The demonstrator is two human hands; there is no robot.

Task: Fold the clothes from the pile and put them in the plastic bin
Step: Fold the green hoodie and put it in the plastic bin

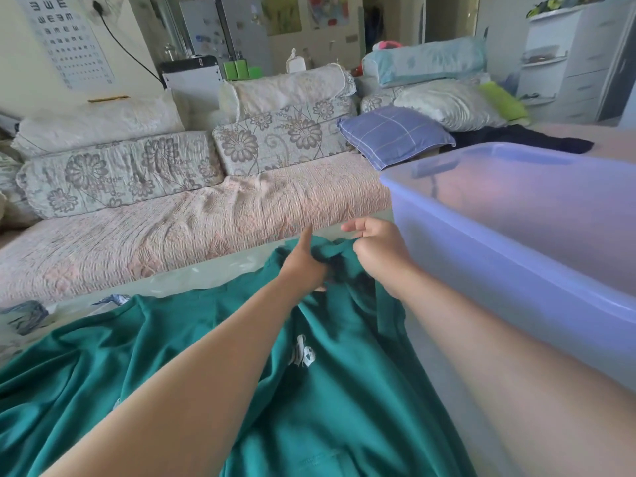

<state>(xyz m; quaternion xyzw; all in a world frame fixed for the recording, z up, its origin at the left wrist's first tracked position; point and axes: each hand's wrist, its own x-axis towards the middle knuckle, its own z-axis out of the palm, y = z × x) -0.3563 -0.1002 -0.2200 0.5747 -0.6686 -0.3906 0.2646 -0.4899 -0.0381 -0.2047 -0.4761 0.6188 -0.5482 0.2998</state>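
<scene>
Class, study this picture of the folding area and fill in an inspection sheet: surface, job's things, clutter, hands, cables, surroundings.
Surface: pale cover with blue print at its left edge.
Job's things: green shirt spread out, unfolded; translucent plastic bin to its right, no clothes seen inside.
Clutter: dark garment beyond the bin; blue checked pillow.
Hands: left hand and right hand both grip the shirt's far edge.
Cables: black cable hanging down the wall.
Surroundings: floral sofa, eye chart, white drawers.
</scene>
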